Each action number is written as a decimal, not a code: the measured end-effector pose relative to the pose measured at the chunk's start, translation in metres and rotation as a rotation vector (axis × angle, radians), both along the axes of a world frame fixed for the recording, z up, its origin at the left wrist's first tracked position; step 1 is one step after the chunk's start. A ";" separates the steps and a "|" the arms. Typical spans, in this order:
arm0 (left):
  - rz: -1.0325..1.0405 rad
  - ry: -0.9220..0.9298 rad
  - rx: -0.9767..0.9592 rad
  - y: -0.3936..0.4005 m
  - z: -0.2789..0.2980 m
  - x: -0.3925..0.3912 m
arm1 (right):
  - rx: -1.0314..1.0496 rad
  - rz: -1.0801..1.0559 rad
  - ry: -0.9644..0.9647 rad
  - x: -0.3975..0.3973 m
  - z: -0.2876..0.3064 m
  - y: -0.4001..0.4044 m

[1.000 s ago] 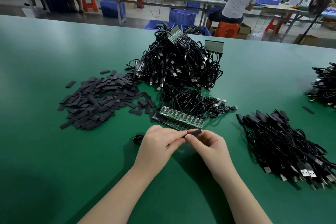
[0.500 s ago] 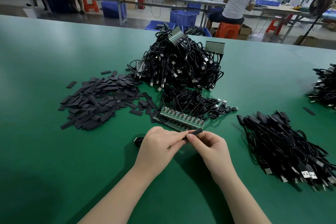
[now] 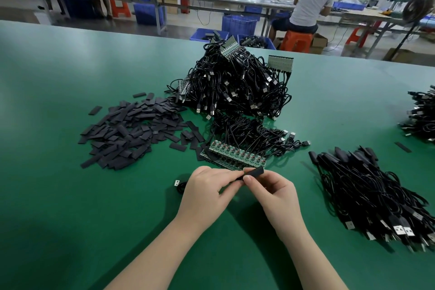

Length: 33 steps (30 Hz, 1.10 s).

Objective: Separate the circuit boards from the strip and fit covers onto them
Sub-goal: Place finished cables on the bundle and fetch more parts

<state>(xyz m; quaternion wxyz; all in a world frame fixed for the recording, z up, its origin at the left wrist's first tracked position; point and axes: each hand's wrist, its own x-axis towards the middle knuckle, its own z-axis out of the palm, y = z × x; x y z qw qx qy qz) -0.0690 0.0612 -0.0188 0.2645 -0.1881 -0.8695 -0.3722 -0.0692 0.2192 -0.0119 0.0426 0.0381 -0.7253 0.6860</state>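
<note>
Both hands meet low over the green table (image 3: 58, 195), just in front of the strip of circuit boards (image 3: 235, 156). The left hand (image 3: 207, 192) has its fingers curled round one end of a black cover (image 3: 253, 172), and the right hand (image 3: 273, 192) pinches the cover between thumb and forefinger near its other end; whether a board already sits inside cannot be told, since the fingers hide that end. The step in hand appears to be sliding the cover over a separated board. A cable end (image 3: 177, 182) shows just left of the left hand, which suggests a wired board is being dressed. To do this well, the board should be kept in line with the sleeve's mouth and fed straight, with no twist, until it is fully covered; the pinch should stay light, as a flat soft sleeve likely collapses under pressure and snags. The loose covers (image 3: 131, 132) lie in a heap to the left, the untreated cable pile (image 3: 235, 87) behind the strip, and the covered cables (image 3: 367, 190) to the right, where the completed piece presumably belongs. The strip rests flat, with its wires trailing back toward the pile.
</note>
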 end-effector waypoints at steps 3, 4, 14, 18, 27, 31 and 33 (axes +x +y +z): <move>-0.006 0.000 -0.033 -0.001 0.001 0.000 | 0.095 0.004 0.018 -0.002 0.001 0.004; -0.012 -0.002 -0.032 -0.001 0.001 0.000 | 0.107 0.007 0.026 -0.002 0.002 0.004; -0.028 -0.011 -0.010 -0.002 0.001 0.001 | 0.111 0.004 0.027 -0.003 -0.003 0.004; 0.015 -0.043 0.006 0.000 -0.001 -0.001 | 0.042 0.001 0.012 -0.002 -0.002 0.003; -0.019 -0.057 0.018 -0.001 -0.001 0.000 | 0.012 -0.013 -0.004 -0.003 -0.002 0.005; -0.029 -0.035 0.024 -0.002 -0.002 0.000 | 0.028 0.003 -0.015 -0.003 -0.003 0.004; -0.032 -0.022 0.027 -0.001 -0.001 0.000 | 0.005 0.002 -0.008 -0.003 -0.003 0.003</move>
